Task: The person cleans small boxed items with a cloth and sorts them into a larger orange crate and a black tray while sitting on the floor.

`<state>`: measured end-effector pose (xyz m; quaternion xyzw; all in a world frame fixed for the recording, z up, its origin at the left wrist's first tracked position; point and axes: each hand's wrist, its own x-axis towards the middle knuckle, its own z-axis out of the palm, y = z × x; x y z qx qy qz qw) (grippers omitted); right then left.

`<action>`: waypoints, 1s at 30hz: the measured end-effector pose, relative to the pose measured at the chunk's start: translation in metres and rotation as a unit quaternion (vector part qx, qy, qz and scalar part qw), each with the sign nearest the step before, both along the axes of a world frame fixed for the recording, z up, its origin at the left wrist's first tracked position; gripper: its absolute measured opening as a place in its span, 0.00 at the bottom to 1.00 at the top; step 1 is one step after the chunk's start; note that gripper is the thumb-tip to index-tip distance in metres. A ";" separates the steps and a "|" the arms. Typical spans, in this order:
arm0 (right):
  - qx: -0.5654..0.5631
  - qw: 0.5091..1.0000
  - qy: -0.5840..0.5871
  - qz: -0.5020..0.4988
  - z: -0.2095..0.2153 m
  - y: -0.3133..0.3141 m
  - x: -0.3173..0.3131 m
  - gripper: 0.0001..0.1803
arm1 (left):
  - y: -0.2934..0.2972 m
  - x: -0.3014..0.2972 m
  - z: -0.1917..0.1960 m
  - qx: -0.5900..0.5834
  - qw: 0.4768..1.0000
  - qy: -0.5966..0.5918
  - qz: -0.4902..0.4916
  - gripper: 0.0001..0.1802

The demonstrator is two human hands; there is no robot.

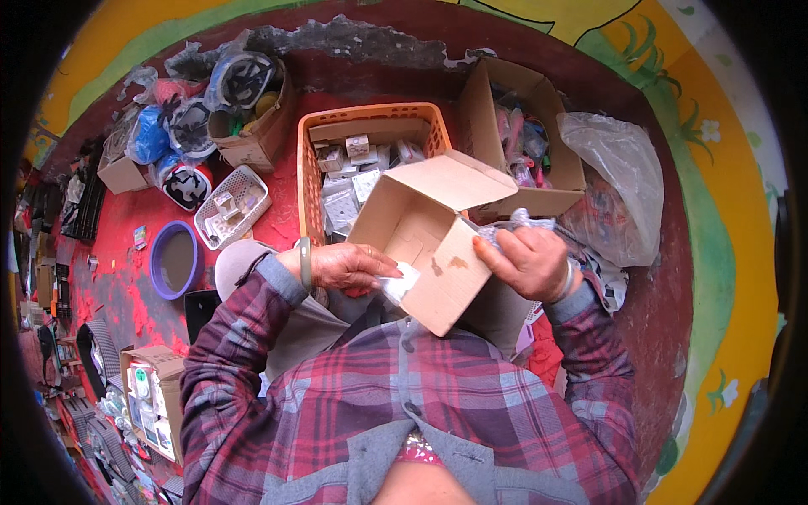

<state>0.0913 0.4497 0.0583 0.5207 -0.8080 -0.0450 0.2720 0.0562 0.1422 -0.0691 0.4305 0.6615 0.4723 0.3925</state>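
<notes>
An open, tilted cardboard box (455, 273) is in front of my chest, one flap raised; the part of its inside that shows is bare cardboard. My left hand (349, 266), with a bangle at its wrist, is closed on a small white packet in clear plastic (402, 283) at the box's near left edge. On the other side, my right hand (534, 259) is closed around a bunched grey-and-white cloth (515, 222). An orange-tinted fingertip of that hand presses against the box's right side.
Beyond the box stands an orange plastic basket (308, 181) holding several small white boxes. A white basket (244, 176) and a purple basin (199, 261) are to the left. Filled cartons (273, 139) stand against the wall, with a clear plastic bag (619, 181) at right.
</notes>
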 end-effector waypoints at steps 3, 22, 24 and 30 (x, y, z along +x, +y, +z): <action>0.014 1.000 0.013 -0.011 0.017 0.011 0.013 0.24 | 0.008 0.007 0.021 -0.020 0.999 0.005 0.048 0.16; -0.179 0.826 0.071 -0.530 0.062 0.165 0.092 0.17 | -0.004 -0.002 0.020 0.456 0.668 -0.459 0.368 0.23; -0.199 0.796 0.036 -0.571 0.046 0.190 0.104 0.13 | -0.002 0.010 0.012 0.425 0.673 -0.460 0.394 0.22; -0.156 0.574 -0.118 -0.795 -0.034 0.288 0.133 0.13 | -0.002 0.037 -0.020 0.389 0.638 -0.545 0.380 0.22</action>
